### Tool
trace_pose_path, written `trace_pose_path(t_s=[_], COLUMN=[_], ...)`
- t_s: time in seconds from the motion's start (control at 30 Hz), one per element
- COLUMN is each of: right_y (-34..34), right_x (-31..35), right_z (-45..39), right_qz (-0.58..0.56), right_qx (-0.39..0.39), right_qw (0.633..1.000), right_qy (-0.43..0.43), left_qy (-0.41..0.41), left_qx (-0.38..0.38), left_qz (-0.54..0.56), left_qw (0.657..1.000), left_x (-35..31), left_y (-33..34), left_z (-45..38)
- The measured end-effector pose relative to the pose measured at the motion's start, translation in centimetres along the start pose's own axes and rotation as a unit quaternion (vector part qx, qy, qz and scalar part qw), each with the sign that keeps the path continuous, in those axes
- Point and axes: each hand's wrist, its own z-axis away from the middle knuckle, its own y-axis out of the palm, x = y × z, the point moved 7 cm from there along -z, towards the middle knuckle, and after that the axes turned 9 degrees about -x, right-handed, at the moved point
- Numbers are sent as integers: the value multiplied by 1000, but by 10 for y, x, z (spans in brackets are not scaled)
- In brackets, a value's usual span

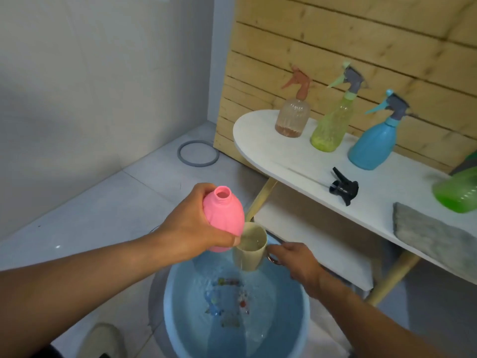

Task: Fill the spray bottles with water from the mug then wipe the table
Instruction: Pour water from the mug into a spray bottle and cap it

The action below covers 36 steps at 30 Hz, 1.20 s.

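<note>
My left hand (192, 224) grips a pink bottle (224, 218) with its cap off, neck pointing up and away. My right hand (294, 259) holds a beige mug (249, 248) by its handle, just right of the pink bottle and touching it. Water sits in the mug and drips from its base into the blue basin (296, 319) below. On the white table (260, 148) stand a peach spray bottle (293, 117), a yellow-green one (331, 125) and a blue one (374, 143). A black spray head (344, 187) lies loose on the table. A grey cloth (433, 236) lies at the right.
A green bottle (459, 195) is cut off at the right edge. The table has a lower shelf (309, 236) and wooden legs. A wooden slat wall stands behind it. A grey ring (198, 153) lies on the tiled floor. A shoe (103, 339) shows bottom left.
</note>
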Motion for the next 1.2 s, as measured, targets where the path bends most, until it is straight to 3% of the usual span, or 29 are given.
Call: trace_pose_path(t_s=[0.47, 1.2], right_y=[-107, -97], right_x=[154, 177], right_z=[82, 104], right_qz=[-48, 93], right_qx=[-116, -159], right_qw=[984, 948], right_qy=[-128, -259], left_qy=[-6, 15], left_qx=[46, 99], left_qz=[-34, -93], left_qw=[998, 991], left_x=[-1, 12], left_y=[0, 17], left_z=[18, 18])
